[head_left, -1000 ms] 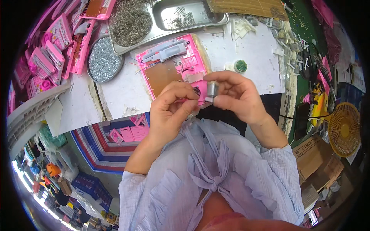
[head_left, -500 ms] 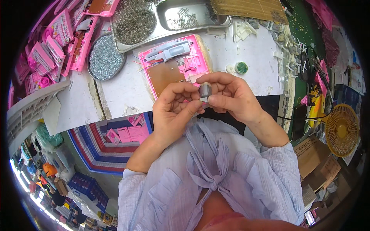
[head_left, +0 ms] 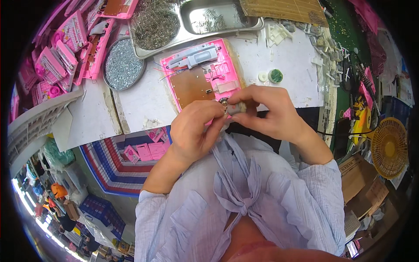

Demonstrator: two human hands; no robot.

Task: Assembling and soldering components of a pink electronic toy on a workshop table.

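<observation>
**Small metal cylinder held between both hands above the pink housing**

Item under handling: a small motor-like cylinder (head_left: pixel 235 108), grey metal with a round end face turned toward the left hand. It sits just below the lower edge of the open pink housing (head_left: pixel 203 74), lifted clear of the worktop (head_left: pixel 144 98).

Hands: the right hand (head_left: pixel 273 114) is clamped on the cylinder body with thumb and fingers curled round it. The left hand (head_left: pixel 192 131) is pressed up to the end face, its fingertips pinching there; whether they grip a shaft or a wire cannot be told.

Handling judgement: the part looks light, rigid and smooth-walled, so liable to slip. The barrel is the sound place to hold; any thin leads or shaft should be spared side load.

Materials near the housing: the housing is moulded plastic, stiff, carrying a brown circuit board (head_left: pixel 190 85) and a grey insert (head_left: pixel 194 56). Above it stands a steel tray (head_left: pixel 218 17) of small metal parts; to its left, a round dish of shiny screws (head_left: pixel 123 65). To its right lie two small round caps (head_left: pixel 270 76), white and green.
</observation>
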